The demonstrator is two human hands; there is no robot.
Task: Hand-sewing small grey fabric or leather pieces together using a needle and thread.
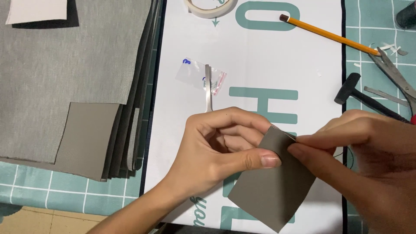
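Seen from above, two bare hands meet over a white printed sheet [260,56] lying on the table. The left hand [221,145] comes in from the bottom edge, wrist bent, with its thumb and curled fingers pinched on the upper left corner of a small grey leather piece [275,186]. The right hand [368,147] enters from the right edge, its thumb and forefinger closed tight on the same top edge, just beside the left thumb. The piece hangs tilted, its lower corner pointing toward the bottom of the view. Behind the left hand lies a small clear plastic bag [200,74] with a thin metal strip [209,89] across it. A stack of grey fabric sheets [65,73] fills the left side. A pencil [329,34], a small black hammer [359,93] and scissors [396,76] lie at upper right, near the right hand. A tape roll [210,8] sits at the top edge. Bare white sheet lies open between the hands and the tape.
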